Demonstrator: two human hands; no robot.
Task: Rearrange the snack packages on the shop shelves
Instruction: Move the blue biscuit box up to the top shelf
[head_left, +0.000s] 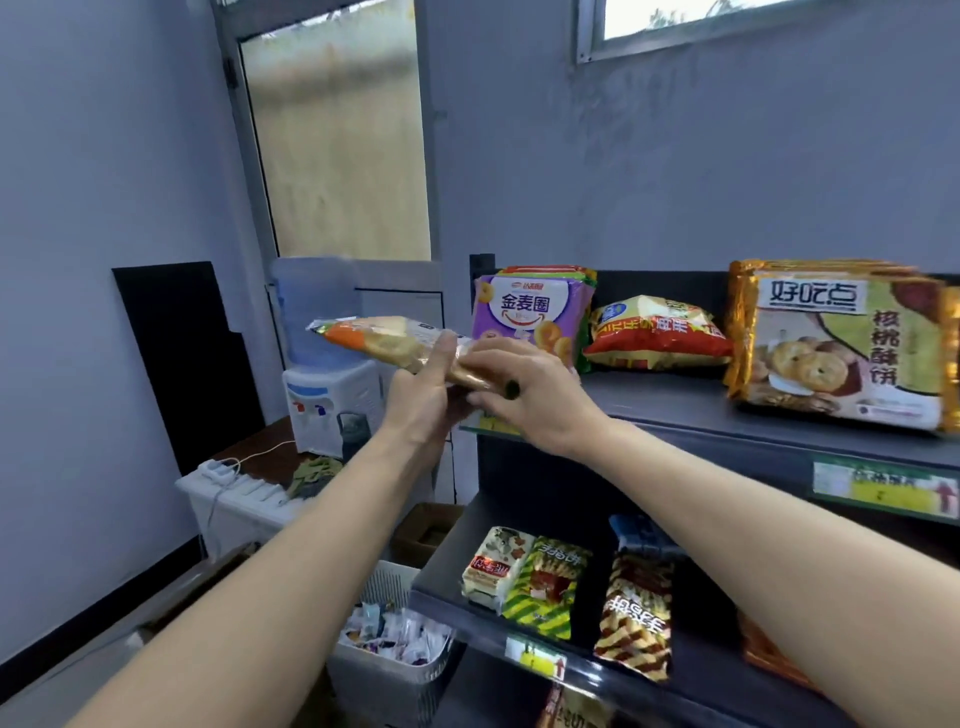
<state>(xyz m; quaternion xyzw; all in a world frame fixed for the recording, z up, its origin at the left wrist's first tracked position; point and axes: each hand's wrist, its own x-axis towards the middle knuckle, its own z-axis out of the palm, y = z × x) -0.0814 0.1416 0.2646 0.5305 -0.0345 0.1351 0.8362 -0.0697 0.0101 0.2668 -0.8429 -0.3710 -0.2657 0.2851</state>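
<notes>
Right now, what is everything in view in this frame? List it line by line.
orange and clear plastic biscuit pack: one, orange and tan, held in the air left of the top shelf
purple snack packs: stack, count unclear, purple, top shelf left end
red and yellow puffed bag: one, top shelf middle
gold and green cookie packs: stack, top shelf right
white and red pack: one, lower shelf left
green and yellow striped pack: one, beside it
brown striped pack: one, lower shelf, further right
white water dispenser: one, blue bottle on top, by the door
white plastic basket: one, floor, holds small wrapped sweets
left hand: fingers hold the biscuit pack
right hand: fingers curled over its near end
</notes>
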